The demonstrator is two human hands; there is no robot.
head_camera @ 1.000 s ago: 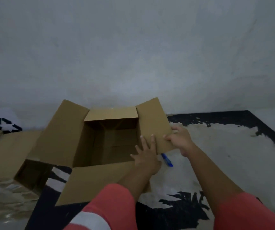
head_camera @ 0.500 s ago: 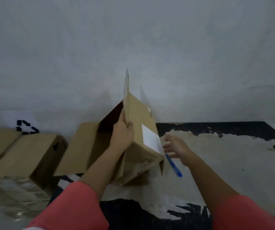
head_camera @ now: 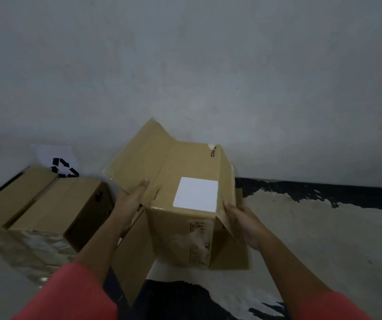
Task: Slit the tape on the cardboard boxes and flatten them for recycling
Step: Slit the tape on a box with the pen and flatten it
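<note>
A brown cardboard box (head_camera: 185,172) with a white label (head_camera: 195,197) is lifted and turned over in front of me, its loose flaps hanging down and one flap sticking up at the back. My left hand (head_camera: 131,199) holds its left side, thumb on top and fingers underneath. My right hand (head_camera: 243,225) grips the right edge, fingers hidden behind a flap. The blue pen is hidden from view.
Two more cardboard boxes (head_camera: 46,204) lie on the floor at the left, before a white sheet with a black recycling symbol (head_camera: 64,167). A black-and-cream patterned rug (head_camera: 312,227) covers the floor at the right. A grey wall (head_camera: 185,65) stands behind.
The open box has been picked up and rolled over so the labelled side now faces up. My right hand has moved from free air onto the box's right edge.
</note>
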